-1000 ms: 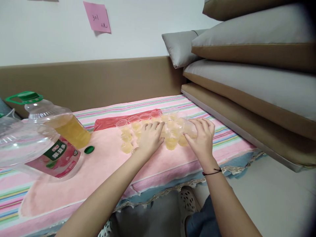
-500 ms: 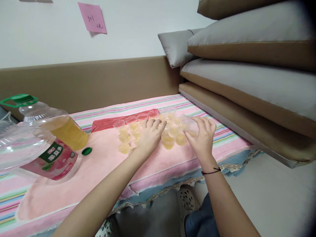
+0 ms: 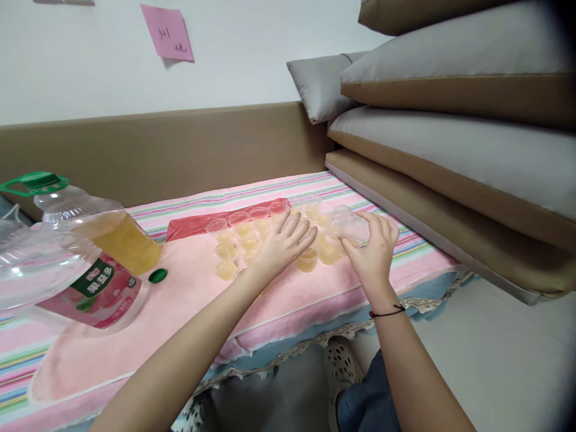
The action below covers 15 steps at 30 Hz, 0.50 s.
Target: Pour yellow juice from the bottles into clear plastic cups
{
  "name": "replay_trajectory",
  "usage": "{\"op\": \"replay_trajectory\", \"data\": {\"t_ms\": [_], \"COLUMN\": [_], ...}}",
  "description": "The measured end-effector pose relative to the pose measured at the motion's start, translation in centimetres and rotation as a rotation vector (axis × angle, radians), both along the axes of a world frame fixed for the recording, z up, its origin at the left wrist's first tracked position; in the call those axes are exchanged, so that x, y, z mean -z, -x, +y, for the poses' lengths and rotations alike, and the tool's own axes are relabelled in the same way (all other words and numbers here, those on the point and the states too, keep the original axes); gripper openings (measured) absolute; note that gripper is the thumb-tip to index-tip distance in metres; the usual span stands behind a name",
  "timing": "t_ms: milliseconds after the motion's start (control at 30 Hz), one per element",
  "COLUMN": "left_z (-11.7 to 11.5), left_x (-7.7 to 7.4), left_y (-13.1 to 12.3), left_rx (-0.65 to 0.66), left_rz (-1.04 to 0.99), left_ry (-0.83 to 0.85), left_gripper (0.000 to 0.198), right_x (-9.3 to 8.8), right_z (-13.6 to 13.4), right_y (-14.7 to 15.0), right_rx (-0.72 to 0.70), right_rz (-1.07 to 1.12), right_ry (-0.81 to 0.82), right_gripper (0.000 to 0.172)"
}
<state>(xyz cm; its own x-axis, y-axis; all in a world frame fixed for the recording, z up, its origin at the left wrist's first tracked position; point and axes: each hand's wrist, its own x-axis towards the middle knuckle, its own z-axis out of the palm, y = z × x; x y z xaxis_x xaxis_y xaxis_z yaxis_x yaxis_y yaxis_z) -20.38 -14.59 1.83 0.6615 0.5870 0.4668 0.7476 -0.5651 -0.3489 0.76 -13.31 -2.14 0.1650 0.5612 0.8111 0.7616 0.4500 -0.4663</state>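
Note:
Several clear plastic cups (image 3: 225, 270) of yellow juice stand in rows on the pink mat. My left hand (image 3: 287, 245) is over the middle rows, palm down with its fingers stretched out, and it hides some of the cups beneath. My right hand (image 3: 377, 252) grips a clear plastic cup (image 3: 347, 223) between thumb and fingers at the right end of the rows. This cup lies tilted on its side, its see-through wall blending with the cups behind. A filled cup (image 3: 308, 260) stands between my two hands, near the front.
At the left are a large juice bottle with a pink label (image 3: 108, 294) and another bottle holding yellow juice (image 3: 123, 240). A green cap (image 3: 158, 275) lies beside them. Behind the cups is a red plastic wrapper (image 3: 193, 227). Stacked cushions (image 3: 450, 144) rise at the right.
My left hand has lifted slightly and shifted right, its fingers straighter. My right hand has moved a little to the right with the tilted cup.

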Motion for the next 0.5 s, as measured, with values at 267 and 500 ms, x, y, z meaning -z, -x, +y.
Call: {"op": "replay_trajectory", "data": {"t_ms": [267, 500], "left_z": [-0.5, -1.1], "left_x": [-0.2, -0.3], "left_y": [0.6, 0.9], "left_rx": [-0.300, -0.378], "left_rz": [-0.319, -0.617], "left_ry": [0.192, 0.339], "left_gripper": [0.050, 0.059], "right_x": [0.3, 0.3], "right_z": [0.1, -0.1], "right_y": [0.3, 1.3], "right_rx": [-0.063, -0.064], "right_rz": [-0.048, -0.081], "right_ry": [0.040, 0.068], "right_gripper": [0.045, 0.048]}}
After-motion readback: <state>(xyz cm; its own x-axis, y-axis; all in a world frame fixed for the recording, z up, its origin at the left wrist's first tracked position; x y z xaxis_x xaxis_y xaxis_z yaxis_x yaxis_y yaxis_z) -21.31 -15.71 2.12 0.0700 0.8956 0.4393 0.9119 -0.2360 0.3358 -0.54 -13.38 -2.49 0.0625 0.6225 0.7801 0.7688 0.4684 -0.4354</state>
